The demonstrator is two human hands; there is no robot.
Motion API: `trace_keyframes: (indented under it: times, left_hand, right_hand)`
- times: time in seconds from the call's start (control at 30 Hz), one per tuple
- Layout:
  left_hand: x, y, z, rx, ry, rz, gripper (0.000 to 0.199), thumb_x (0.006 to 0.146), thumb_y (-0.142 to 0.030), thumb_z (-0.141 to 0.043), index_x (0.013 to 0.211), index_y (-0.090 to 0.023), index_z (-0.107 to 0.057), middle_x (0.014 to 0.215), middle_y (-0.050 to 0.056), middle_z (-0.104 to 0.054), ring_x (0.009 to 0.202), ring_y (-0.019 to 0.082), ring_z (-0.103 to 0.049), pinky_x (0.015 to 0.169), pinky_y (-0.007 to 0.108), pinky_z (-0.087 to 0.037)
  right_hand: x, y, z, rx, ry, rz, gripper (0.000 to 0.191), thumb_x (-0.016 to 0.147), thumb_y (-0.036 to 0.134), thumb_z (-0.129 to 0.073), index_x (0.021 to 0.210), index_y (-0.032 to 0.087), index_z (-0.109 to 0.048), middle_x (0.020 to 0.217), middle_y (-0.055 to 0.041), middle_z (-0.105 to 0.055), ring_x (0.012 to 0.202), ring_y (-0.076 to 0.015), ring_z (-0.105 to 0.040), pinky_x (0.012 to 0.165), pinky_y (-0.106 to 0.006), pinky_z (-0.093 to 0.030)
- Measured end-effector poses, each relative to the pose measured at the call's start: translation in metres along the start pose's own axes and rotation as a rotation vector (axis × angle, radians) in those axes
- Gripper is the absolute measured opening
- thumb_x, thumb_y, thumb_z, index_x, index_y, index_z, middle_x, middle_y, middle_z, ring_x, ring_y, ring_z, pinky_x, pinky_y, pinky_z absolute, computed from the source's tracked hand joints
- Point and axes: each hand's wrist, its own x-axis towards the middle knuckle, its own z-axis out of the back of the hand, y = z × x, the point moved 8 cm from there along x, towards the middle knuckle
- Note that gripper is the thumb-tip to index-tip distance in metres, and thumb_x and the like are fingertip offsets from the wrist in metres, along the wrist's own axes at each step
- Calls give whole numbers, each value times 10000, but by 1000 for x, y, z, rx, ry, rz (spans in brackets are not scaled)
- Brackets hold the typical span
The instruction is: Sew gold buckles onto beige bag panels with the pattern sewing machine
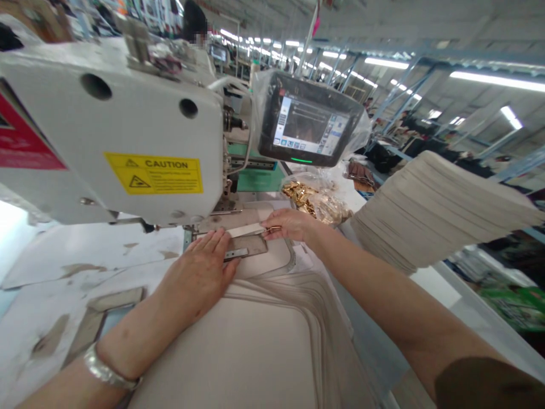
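Observation:
My left hand [199,275] lies flat on the beige work under the head of a white sewing machine [162,130], fingers stretched out together. Its fingertips are at one end of a narrow cream strap [247,230]. My right hand [292,224] pinches the strap's other end, where a small gold-coloured metal fitting [273,228] shows; its exact kind is too small to tell. Beneath the strap sits a plate with a rectangular cut-out and a small metal bar [235,254]. A stack of beige panels [264,335] with rounded corners lies nearest me, under my left forearm.
Behind my right hand lies a clear plastic bag of gold-coloured metal pieces [302,195]. A control screen [309,122] stands above it. To the right rises a tall stack of beige panels [443,204]. A grey frame [113,298] lies left of my arm.

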Motion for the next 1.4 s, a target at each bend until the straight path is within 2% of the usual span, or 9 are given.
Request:
trace_keyframes:
  times: [0.3,0.47,0.6,0.67,0.8,0.93,1.03,1.23,1.4]
  left_hand:
    - [0,1,-2,1,-29,-10,542,928,-381,-400,1345,-48,-490,1434,215,-515,1361,319,-457,1131,487,-368]
    - [-1,1,-3,52,-8,-8,542,932,-384,-403,1356,-54,-484,1449,206,-503,1364,309,-454,1133,469,-372]
    - [-1,2,0,55,28,10,545,933,-382,-410,1362,-53,-481,1457,212,-492,1362,313,-459,1126,475,-382]
    - [4,-5,2,59,55,-21,541,939,-373,-396,1372,-57,-473,1458,204,-495,1363,298,-462,1136,458,-372]
    - [21,-40,2,0,116,-171,512,948,-331,-384,1405,-107,-439,1490,156,-474,1388,239,-435,1152,395,-356]
    - [33,-55,3,-4,104,-120,468,946,-341,-429,1346,-105,-483,1402,162,-558,1309,251,-519,1098,385,-415]
    - [24,-44,9,59,82,-19,423,956,-356,-435,1282,-102,-525,1331,173,-601,1246,271,-563,1048,396,-454]
    - [-11,-6,23,172,78,158,425,958,-344,-455,1287,-83,-520,1316,186,-601,1175,299,-600,995,430,-493]
    - [-16,-1,22,198,61,169,426,948,-316,-484,1297,-74,-520,1333,200,-591,1186,298,-599,998,425,-495]
  right_hand:
    - [0,3,0,-103,-88,7,279,804,29,-715,646,127,-508,501,6,-589,505,-100,-620,605,-228,-604]
    - [3,5,0,-353,-190,26,305,824,38,-685,615,145,-490,412,22,-543,396,-78,-550,456,-163,-535]
    - [3,3,-4,-525,-142,3,305,843,106,-693,629,160,-483,360,53,-495,309,-78,-496,346,-144,-453]
    - [1,1,-4,-517,-106,-26,291,891,112,-632,644,158,-484,379,47,-515,309,-77,-505,363,-150,-466]
    - [-2,0,-5,-486,-87,-33,257,912,110,-591,679,152,-492,412,40,-545,317,-74,-512,410,-169,-499]
    - [-1,-1,-6,-468,-83,-14,235,916,109,-578,699,149,-498,414,44,-541,313,-74,-507,388,-158,-466]
    - [2,-4,-4,-466,-81,0,232,914,115,-576,698,151,-500,427,36,-558,316,-86,-519,361,-158,-443]
    - [6,-6,1,-475,-83,85,232,891,147,-615,681,156,-518,453,23,-587,329,-102,-543,325,-161,-423]
    - [0,-2,-2,-475,-95,119,261,905,100,-558,655,151,-504,438,37,-558,324,-84,-529,334,-152,-424]
